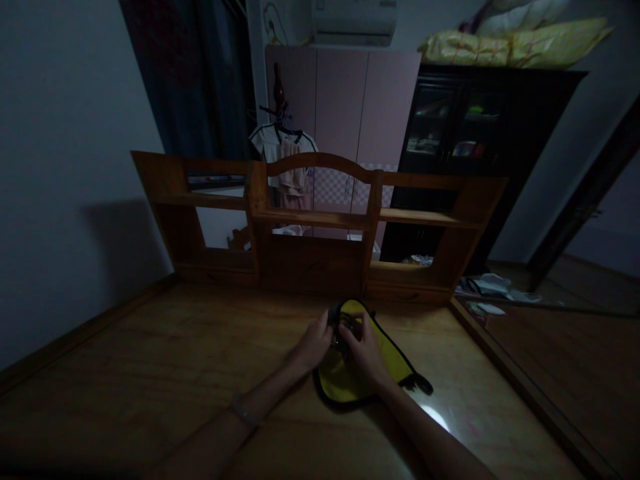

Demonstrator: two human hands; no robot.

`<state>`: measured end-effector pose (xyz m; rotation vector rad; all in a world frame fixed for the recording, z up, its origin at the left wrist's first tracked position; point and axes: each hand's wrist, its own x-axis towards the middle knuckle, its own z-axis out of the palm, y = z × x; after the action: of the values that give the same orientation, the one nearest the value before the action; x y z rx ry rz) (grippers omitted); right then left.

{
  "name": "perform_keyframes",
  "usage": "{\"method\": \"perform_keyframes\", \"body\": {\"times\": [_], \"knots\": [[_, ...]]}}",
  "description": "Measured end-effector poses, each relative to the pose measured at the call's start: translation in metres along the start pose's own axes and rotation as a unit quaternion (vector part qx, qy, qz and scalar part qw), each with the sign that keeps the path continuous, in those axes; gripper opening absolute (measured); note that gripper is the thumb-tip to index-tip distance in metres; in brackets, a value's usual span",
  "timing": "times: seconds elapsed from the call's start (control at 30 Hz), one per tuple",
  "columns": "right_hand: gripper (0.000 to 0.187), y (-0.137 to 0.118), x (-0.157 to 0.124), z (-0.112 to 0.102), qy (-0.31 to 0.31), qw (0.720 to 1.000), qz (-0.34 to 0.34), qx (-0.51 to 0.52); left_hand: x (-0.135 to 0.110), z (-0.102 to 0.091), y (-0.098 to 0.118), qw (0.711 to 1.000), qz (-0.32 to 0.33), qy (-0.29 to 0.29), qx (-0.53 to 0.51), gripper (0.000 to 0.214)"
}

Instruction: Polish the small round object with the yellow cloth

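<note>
A yellow cloth pouch with a black edge (350,380) lies on the wooden desk (175,373) in front of me. My left hand (316,343) and my right hand (364,350) meet over its upper end. Both have curled fingers closed around a small dark object (344,328) that I cannot make out in the dim light. A thin bracelet (243,411) sits on my left wrist.
A wooden shelf unit (320,220) stands along the desk's far edge. Behind it hang clothes (286,160) before a pink wardrobe (350,113), with a dark glass cabinet (465,133) to the right. Papers (493,287) lie on the floor at right.
</note>
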<state>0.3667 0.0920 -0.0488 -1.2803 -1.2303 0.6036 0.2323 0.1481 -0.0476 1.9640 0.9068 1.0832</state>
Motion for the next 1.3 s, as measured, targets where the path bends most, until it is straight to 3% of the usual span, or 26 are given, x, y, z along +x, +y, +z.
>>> {"method": "perform_keyframes", "body": {"times": [0.23, 0.4, 0.77, 1.1, 1.3], "knots": [[0.029, -0.012, -0.004, -0.001, -0.044, 0.996, -0.034, -0.064, 0.003, -0.001, -0.006, 0.997, -0.038, 0.040, 0.048, 0.037], [0.031, -0.014, -0.004, -0.001, -0.036, 0.995, -0.041, -0.079, 0.002, -0.004, -0.003, 0.997, -0.053, 0.055, 0.003, 0.029], [0.032, -0.016, -0.004, -0.004, 0.037, 0.992, -0.050, -0.111, 0.004, 0.005, -0.014, 0.993, -0.073, 0.010, -0.094, 0.027], [0.027, -0.021, -0.004, -0.009, 0.019, 0.988, -0.072, -0.137, 0.004, 0.006, -0.010, 0.985, -0.073, -0.017, -0.158, 0.035], [0.026, -0.024, -0.002, -0.013, 0.019, 0.983, -0.086, -0.159, 0.003, 0.010, -0.012, 0.985, -0.083, -0.003, -0.149, 0.034]]}}
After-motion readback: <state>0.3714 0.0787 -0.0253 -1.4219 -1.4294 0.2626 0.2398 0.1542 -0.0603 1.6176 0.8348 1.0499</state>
